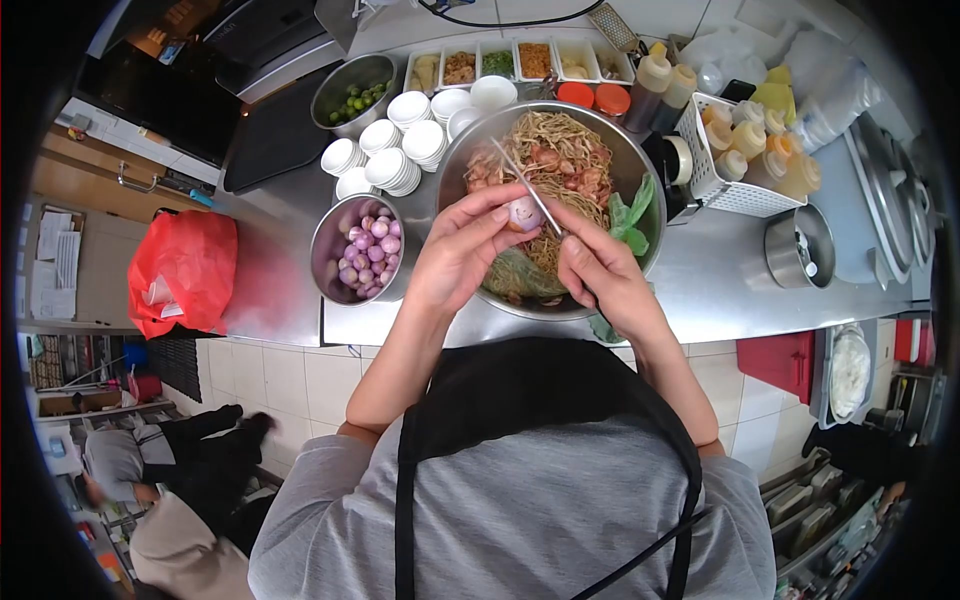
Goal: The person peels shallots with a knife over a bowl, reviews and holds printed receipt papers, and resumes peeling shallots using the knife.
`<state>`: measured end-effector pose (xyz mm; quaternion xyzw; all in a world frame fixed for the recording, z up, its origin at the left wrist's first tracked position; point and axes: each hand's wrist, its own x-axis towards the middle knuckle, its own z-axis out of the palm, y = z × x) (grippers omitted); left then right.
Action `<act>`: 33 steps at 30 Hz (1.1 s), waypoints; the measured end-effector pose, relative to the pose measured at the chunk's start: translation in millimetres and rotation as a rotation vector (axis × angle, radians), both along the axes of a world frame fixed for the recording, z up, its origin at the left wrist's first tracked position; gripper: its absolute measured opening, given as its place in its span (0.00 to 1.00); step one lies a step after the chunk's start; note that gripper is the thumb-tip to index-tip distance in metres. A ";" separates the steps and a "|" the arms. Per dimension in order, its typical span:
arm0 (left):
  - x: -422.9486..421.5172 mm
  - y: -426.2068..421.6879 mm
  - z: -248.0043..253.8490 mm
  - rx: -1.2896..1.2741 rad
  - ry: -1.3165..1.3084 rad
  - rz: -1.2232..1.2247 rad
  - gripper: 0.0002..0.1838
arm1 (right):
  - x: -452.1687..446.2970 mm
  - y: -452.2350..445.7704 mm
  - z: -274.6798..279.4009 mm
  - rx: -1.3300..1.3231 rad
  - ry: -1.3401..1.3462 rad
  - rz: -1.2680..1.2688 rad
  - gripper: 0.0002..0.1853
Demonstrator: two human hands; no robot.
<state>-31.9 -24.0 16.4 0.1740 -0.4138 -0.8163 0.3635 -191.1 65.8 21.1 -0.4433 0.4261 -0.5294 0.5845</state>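
Note:
Between the fingertips of my left hand (455,245) is a small purple-white shallot (523,213). My right hand (605,272) grips a knife (528,187), its narrow blade pointing up and away from me and lying against the shallot's right side. Both hands are over a large metal bowl (657,232) that holds dry roots and stalks (560,130), reddish-brown skins (545,160) and some green plastic (630,215). To the left of my left hand stands a smaller metal bowl (320,235) with several peeled shallots (370,255).
Stacked white cups (395,172) and a bowl of green limes (362,100) stand behind the shallots. Trays of chopped ingredients (497,64) line the back. On the right are a white basket of bottles (745,195) and a steel pot (800,247). A red bag (185,265) sits far left; people (165,460) are behind.

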 end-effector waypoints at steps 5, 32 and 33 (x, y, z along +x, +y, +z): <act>0.5 2.5 7.8 -0.005 -0.016 0.007 0.18 | -7.4 -1.9 -1.6 0.032 0.053 -0.085 0.21; -7.9 6.7 6.8 -0.082 -0.118 0.224 0.17 | -4.2 1.0 1.1 -0.004 0.120 -0.118 0.22; -8.2 6.9 6.9 -0.070 -0.105 0.213 0.17 | -2.2 2.1 0.3 -0.036 0.118 -0.095 0.22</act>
